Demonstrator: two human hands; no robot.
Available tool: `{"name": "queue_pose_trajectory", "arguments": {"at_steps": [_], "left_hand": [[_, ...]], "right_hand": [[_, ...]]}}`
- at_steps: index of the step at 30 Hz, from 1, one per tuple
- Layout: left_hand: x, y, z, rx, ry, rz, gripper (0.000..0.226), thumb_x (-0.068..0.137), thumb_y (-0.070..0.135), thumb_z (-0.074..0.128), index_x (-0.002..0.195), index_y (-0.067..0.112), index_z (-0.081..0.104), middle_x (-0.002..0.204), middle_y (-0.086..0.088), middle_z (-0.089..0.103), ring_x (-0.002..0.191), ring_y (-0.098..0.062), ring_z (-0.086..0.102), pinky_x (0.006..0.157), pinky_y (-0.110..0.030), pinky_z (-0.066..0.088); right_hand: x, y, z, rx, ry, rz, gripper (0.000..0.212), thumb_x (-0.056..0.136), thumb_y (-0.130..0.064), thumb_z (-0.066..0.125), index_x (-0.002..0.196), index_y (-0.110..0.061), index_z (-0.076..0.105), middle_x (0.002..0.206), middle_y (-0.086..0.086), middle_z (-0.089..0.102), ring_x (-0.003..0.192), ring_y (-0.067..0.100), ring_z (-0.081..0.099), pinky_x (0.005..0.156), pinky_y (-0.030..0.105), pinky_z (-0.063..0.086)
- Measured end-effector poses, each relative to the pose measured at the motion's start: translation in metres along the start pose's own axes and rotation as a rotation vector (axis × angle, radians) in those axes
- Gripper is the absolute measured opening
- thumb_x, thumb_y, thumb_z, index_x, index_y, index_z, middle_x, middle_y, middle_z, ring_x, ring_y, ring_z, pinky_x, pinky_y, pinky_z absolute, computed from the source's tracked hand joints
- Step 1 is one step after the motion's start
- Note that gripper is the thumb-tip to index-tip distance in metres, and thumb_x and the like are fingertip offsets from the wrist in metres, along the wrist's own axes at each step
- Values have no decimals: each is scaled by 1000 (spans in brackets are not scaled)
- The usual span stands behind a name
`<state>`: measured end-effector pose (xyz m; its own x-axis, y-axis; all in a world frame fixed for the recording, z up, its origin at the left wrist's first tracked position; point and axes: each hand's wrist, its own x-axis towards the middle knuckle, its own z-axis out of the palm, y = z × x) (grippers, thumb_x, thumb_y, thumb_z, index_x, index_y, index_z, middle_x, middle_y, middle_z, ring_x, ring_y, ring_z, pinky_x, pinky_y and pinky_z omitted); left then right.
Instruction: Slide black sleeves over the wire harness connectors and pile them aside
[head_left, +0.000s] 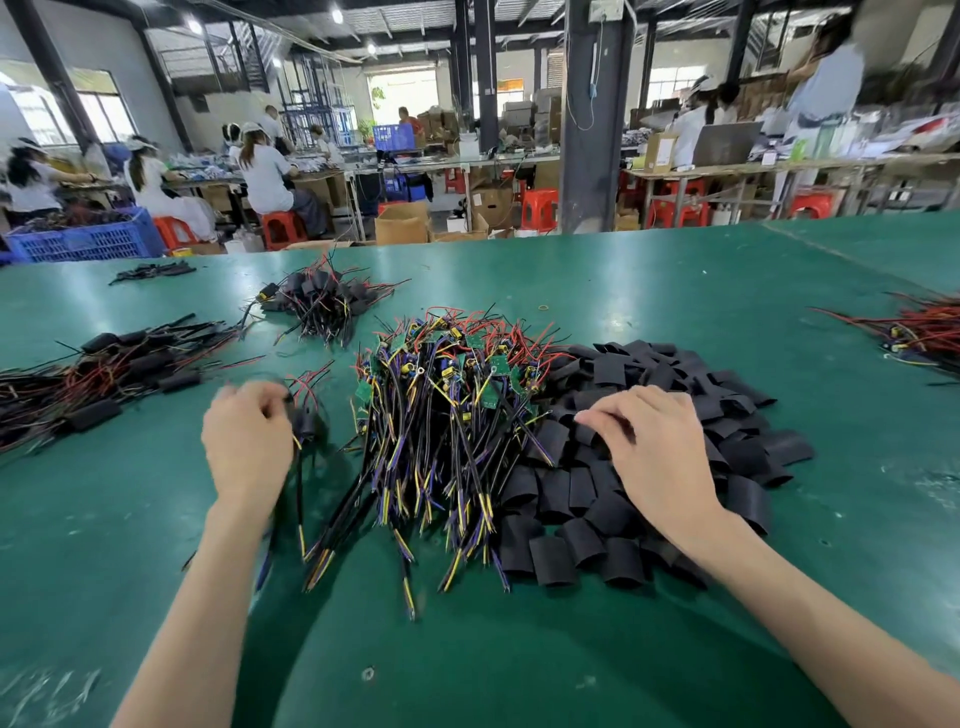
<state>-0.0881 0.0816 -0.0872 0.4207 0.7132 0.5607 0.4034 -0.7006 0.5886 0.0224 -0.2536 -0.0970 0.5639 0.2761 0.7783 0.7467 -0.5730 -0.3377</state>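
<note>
the left hand (247, 436), blurred, is curling its fingers round a sleeved harness (305, 422), with black and yellow wires hanging down past the wrist and red leads sticking up beyond the knuckles. the right hand (657, 447) is resting palm-down on the pile of black sleeves (556, 561), fingers bent and tips touching a sleeve — whether one is actually being pinched i cannot tell. between the two hands the heap of bare harnesses (447, 415) is lying on the green table (519, 665), small green boards uppermost, its right edge touching the sleeves. farther left a finished pile (104, 374) is running off the frame edge, and beyond it a second finished pile (322, 301) is sitting apart. at the far right more red-wired harnesses (919, 332) are lying — well away from the rest. past the table, people are sitting on red stools (280, 228).
</note>
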Motion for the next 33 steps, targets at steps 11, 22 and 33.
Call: {"name": "queue_pose_trajectory", "arguments": {"at_steps": [11,22,33], "left_hand": [[5,47,32,-179,-239,-128,29,95,17,47,114,4,64,110,-12,66,102,-30,58,91,-34,41],[42,76,53,-463,-419,-299,15,88,24,66,95,12,69,73,-2,57,83,-20,48,76,-30,43],[41,84,38,-174,-390,-16,24,90,7,52,66,9,49,62,-11,39,67,-15,26,58,-28,31]], "right_hand": [[1,6,-1,0,-84,20,9,80,-3,71,73,-8,67,70,3,67,66,28,60,72,41,45],[5,16,1,-83,-107,56,27,86,-27,67,67,-10,60,58,1,57,60,28,54,68,37,39],[3,19,-3,-171,-130,203,20,89,-16,59,71,-8,58,62,8,59,63,34,56,64,42,45]]}}
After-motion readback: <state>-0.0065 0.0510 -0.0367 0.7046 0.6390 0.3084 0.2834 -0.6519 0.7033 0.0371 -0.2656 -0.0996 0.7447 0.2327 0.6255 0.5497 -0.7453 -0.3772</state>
